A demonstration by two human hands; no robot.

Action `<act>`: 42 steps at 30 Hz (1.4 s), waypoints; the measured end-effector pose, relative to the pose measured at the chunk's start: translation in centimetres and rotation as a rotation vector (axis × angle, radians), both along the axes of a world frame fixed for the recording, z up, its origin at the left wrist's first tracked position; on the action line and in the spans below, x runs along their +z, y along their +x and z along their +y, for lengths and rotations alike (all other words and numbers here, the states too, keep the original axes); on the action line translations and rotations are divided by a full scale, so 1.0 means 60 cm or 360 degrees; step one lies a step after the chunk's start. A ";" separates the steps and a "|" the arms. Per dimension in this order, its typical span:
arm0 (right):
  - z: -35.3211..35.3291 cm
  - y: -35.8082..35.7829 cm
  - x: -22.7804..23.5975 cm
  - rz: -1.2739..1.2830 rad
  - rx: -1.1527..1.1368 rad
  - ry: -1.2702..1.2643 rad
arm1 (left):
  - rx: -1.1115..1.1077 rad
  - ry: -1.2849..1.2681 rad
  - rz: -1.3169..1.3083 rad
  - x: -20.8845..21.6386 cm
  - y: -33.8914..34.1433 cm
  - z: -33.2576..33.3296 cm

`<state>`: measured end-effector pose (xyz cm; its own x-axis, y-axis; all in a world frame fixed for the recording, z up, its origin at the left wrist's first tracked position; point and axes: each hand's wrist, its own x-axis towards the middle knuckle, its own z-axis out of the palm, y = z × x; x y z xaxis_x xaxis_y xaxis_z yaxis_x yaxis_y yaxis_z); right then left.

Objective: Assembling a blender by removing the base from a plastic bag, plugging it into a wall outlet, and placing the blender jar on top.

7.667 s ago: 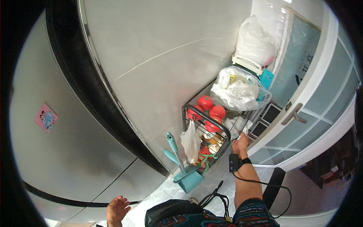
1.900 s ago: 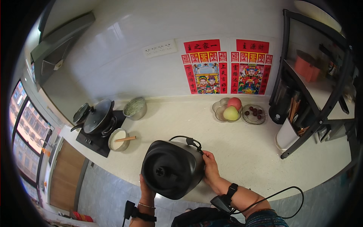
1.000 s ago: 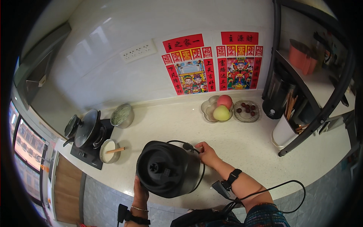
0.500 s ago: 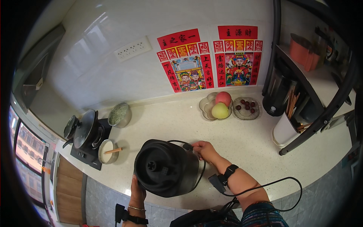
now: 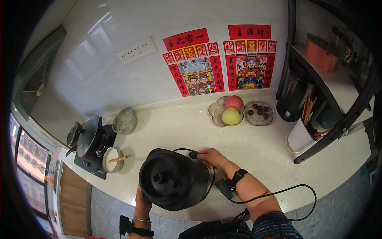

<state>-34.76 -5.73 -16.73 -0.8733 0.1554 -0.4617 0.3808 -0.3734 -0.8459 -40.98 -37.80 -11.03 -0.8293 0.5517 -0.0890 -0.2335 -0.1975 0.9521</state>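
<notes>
A black rice cooker [image 5: 169,179] with a round lid and a small vent stands near the counter's front edge. My left hand [image 5: 142,201] grips its near left side, with the fingers mostly hidden behind the body. Against the far right side, my right hand [image 5: 211,158] pinches a black power plug [image 5: 193,154]. From the plug a black cord [image 5: 181,149] runs behind the cooker, and a loop hangs down its right side.
At left are a gas hob [image 5: 89,164] with a lidded pot [image 5: 89,137], a metal bowl [image 5: 125,120] and a white-filled bowl with chopsticks [image 5: 112,161]. Fruit dishes [image 5: 217,112] stand at the back. A socket strip [image 5: 137,50] is on the wall; a black-framed shelf [image 5: 354,103] stands right.
The cooker and both my hands have shifted slightly left. My right hand keeps its pinch on the plug, and my left stays on the cooker's side.
</notes>
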 end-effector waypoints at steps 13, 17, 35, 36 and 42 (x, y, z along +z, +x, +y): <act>0.006 -0.067 -0.005 0.0356 0.0335 0.0913 | -0.0023 -0.0278 0.0254 0.023 0.021 -0.001; -0.001 -0.077 0.006 0.0232 0.0384 0.0943 | 0.0089 -0.0133 0.0080 0.011 0.021 -0.005; 0.023 0.021 -0.005 0.0491 0.0264 -0.0202 | -0.0015 -0.0052 -0.0026 0.002 0.006 0.015; 0.024 0.031 -0.019 0.0576 0.0268 -0.0011 | -0.0041 -0.0133 0.0052 0.000 0.001 0.019; 0.001 0.074 0.008 -0.0311 0.0291 0.0545 | -0.0096 -0.0117 0.0033 0.001 -0.009 0.014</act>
<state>-30.34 -5.69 -16.26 -0.8020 0.1790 -0.5698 0.5799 0.0048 -0.8147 -41.51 -36.95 -11.00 -0.7968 0.5933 -0.1144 -0.2231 -0.1129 0.9682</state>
